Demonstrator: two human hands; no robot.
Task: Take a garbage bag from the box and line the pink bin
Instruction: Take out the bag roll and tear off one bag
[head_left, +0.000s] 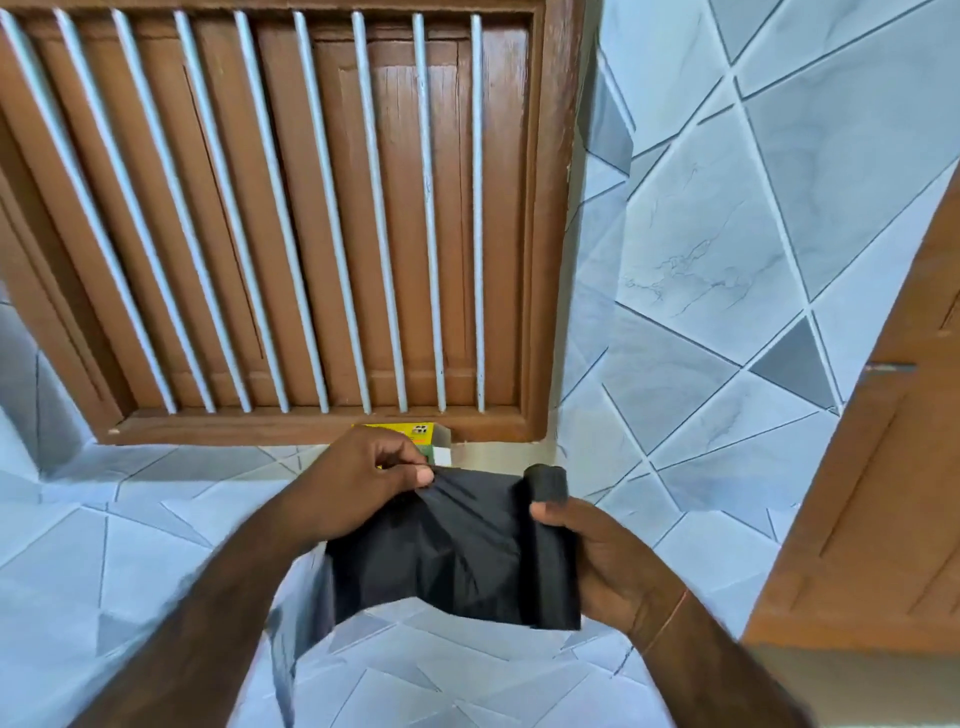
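Observation:
A black garbage bag roll (545, 483) is upright in my right hand (602, 561), which grips its lower part. A sheet of black garbage bag (447, 551) is unrolled from it toward the left. My left hand (358, 483) pinches the sheet's top left edge between thumb and fingers. Behind my left hand, on the window ledge, sits the yellow and green box (410, 434), partly hidden by the hand. The pink bin is not in view.
A brown wooden window (270, 218) with pale vertical bars fills the upper left. Grey-blue tiled wall (727, 249) surrounds it. A wooden door (883, 493) stands at the right edge.

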